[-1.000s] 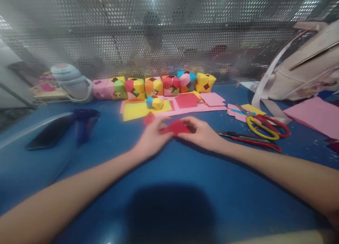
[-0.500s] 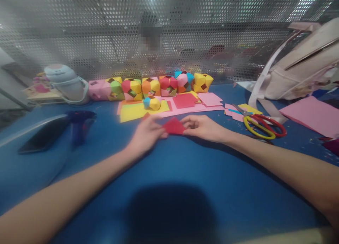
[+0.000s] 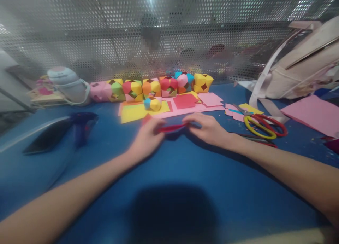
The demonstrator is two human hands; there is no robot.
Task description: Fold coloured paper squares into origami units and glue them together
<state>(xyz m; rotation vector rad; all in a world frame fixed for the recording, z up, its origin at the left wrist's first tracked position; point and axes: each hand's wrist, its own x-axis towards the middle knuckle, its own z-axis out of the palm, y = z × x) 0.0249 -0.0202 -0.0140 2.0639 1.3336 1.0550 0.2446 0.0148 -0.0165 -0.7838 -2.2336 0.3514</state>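
Observation:
A folded piece of red paper (image 3: 172, 128) is held edge-on just above the blue table, its shadow falling below it. My left hand (image 3: 148, 136) pinches its left end. The right end sits between the thumb and fingers of my right hand (image 3: 204, 128). Beyond the hands lie yellow paper (image 3: 134, 113), a red sheet (image 3: 184, 101) and a pink sheet (image 3: 211, 99). A small blue, yellow and pink paper ball (image 3: 153, 104) rests on the yellow paper.
Several folded paper balls (image 3: 132, 90) line the mesh partition (image 3: 119, 42). On the left are a bottle (image 3: 70, 86), a blurred dark blue glue gun (image 3: 81, 127) and a black flat object (image 3: 47, 135). Scissors (image 3: 259, 126), pink paper (image 3: 315, 115) and a pale bag (image 3: 299, 67) are on the right.
The red paper has turned from lying flat, showing a triangular face, to a thin edge-on strip lifted off the table. Both hands have rotated with it and still hold its ends.

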